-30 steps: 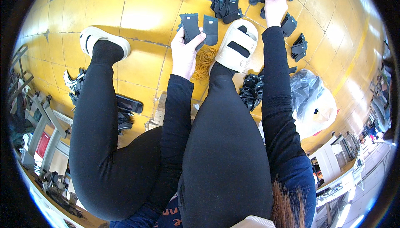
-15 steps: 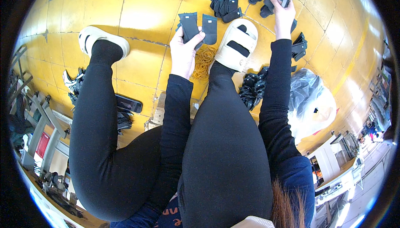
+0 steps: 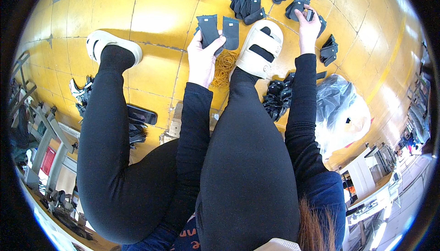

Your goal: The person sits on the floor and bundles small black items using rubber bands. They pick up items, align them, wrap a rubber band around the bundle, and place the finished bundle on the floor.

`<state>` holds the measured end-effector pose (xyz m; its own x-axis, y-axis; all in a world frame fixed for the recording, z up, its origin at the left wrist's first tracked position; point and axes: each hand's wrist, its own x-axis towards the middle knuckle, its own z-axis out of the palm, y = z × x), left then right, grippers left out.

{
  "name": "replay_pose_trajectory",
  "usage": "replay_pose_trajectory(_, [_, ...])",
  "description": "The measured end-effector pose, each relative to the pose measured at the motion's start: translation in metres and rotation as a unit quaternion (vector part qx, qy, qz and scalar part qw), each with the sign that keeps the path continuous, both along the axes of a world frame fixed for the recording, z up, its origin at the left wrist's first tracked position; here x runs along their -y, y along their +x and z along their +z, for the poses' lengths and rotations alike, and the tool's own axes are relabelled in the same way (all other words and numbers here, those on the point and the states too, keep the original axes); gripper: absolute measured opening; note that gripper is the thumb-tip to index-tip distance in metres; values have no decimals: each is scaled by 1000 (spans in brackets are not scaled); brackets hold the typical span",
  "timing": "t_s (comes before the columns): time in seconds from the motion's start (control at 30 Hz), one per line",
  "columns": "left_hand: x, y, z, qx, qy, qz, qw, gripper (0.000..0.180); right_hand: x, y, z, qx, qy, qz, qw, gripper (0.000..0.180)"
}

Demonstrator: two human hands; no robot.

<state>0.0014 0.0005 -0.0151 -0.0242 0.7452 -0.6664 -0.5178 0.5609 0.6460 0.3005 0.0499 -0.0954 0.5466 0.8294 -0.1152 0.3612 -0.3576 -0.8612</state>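
Note:
My left hand (image 3: pixel 205 55) is closed around dark fabric pieces (image 3: pixel 210 30), flat and rectangular with small pale tags near their top edges. One piece (image 3: pixel 230 33) fans out to the right of the others. Over at the far right, my right hand (image 3: pixel 308 28) pinches a small dark piece with a greyish edge (image 3: pixel 310 15); its exact kind is unclear. Just beyond those fingers lies a stack of dark tagged pieces (image 3: pixel 297 6), partly covered by the hand. Yellow rubber bands (image 3: pixel 223 70) form a heap beside my left wrist.
More stacks of dark pieces (image 3: pixel 246 4) lie on the yellow tile floor (image 3: pixel 158 10). My sandalled foot (image 3: pixel 260 49) stands between my hands. A clear plastic bag (image 3: pixel 341 109) sits right of my right arm, a dark bundle (image 3: pixel 277 97) left of it. A phone (image 3: pixel 141 114) rests by my left leg.
My right hand has drawn back toward me with the small dark piece, uncovering more of the stack beyond it. The left hand stays nearly still with its fabric pieces.

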Motion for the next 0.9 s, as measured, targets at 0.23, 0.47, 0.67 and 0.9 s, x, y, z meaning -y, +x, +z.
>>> replay_pose_trajectory(0.23, [0, 0, 1, 1, -1, -2, 1000, 31, 4, 1, 1, -38, -9, 13, 999, 16])
replay_pose_trajectory(0.47, [0, 0, 1, -2, 2, -4, 1000, 31, 8, -1, 10, 31, -18, -13, 999, 20])
replay_pose_trajectory(0.67, [-1, 0, 2, 3, -7, 6, 1000, 31, 9, 6, 13, 119, -97, -6, 988, 23])
replay_pose_trajectory(0.9, [-1, -1, 3, 6, -3, 6, 1000, 30, 7, 5, 20, 234, -9, -16, 972, 14])
